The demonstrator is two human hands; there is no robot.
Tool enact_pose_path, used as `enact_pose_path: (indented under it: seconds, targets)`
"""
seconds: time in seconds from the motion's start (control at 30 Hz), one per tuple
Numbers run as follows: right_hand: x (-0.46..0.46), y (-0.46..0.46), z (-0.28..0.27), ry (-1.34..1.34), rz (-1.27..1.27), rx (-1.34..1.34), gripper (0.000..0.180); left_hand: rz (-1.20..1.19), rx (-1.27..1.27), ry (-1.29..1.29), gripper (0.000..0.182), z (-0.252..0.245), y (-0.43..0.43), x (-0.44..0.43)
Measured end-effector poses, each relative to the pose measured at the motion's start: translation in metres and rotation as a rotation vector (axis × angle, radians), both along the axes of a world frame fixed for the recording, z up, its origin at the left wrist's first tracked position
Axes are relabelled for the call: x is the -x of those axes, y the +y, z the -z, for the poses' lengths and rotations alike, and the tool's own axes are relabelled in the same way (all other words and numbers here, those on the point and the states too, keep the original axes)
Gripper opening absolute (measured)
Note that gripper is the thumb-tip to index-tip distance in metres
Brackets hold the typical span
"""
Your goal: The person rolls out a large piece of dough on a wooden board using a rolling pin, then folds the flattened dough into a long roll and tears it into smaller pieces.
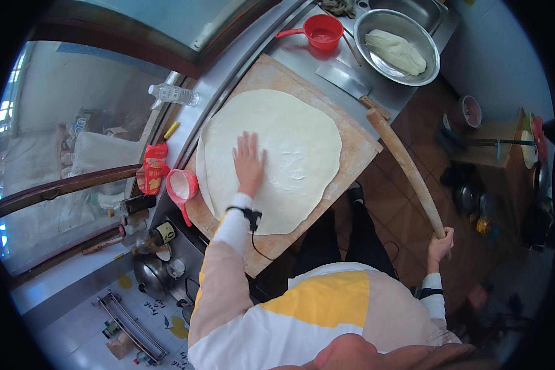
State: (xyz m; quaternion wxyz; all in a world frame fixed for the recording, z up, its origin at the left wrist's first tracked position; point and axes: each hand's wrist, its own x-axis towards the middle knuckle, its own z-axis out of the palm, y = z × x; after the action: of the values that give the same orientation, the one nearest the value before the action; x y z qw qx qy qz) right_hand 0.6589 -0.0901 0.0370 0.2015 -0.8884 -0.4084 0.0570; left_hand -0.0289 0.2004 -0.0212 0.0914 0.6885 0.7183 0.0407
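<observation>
A broad, thin sheet of rolled dough [300, 125] covers most of a floured wooden board [356, 152]. Its left edge shows a second layer beneath. My left hand [249, 164] lies over the left-middle of the sheet, palm down with fingers apart, and holds nothing. White flour is smeared on the dough just right of it. Out to my right, away from the board, my right hand [440, 245] grips the lower end of a long wooden rolling pin [409, 166]. The pin slants up and left, its far end near the handle of a cleaver [344, 78].
A red dipper of flour [181, 185] sits at the board's left edge. Behind the board are a red ladle [323, 31] and a steel basin [434, 60] holding dough [395, 52]. A plastic bottle [175, 94] and a red packet [153, 169] stand along the window sill.
</observation>
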Motion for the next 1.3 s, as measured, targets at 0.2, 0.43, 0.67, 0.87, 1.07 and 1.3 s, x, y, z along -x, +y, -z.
enact_pose_path:
  seconds: [0.2, 0.43, 0.67, 0.87, 1.07, 1.3]
  targets:
    - [0.020, 0.010, 0.005, 0.028, -0.025, 0.018, 0.030, 0.268, -0.193, -0.085, 0.082, 0.004, 0.100, -0.105]
    - [0.042, 0.093, -0.002, -0.046, -0.333, -0.006, 0.031, 0.592, 0.017, -0.254, 0.072, -0.021, -0.061, -0.143]
    - [0.118, 0.234, -0.005, 0.097, -1.001, -0.108, 0.036, -0.098, 0.105, -0.066, 0.075, -0.016, -0.242, -0.045]
    - [0.272, 0.294, 0.017, 0.241, -1.359, -0.094, 0.044, -1.200, -0.579, -0.652, 0.057, 0.027, -0.295, -0.078]
    - [0.321, 0.336, 0.033, 0.309, -1.581, -0.089, 0.050, -1.534, -0.382, -1.208, 0.025, 0.023, -0.275, -0.108]
    - [0.319, 0.355, 0.026, 0.392, -1.740, 0.018, 0.053, -1.490, -0.062, -1.680, 0.032, -0.033, -0.255, -0.102]
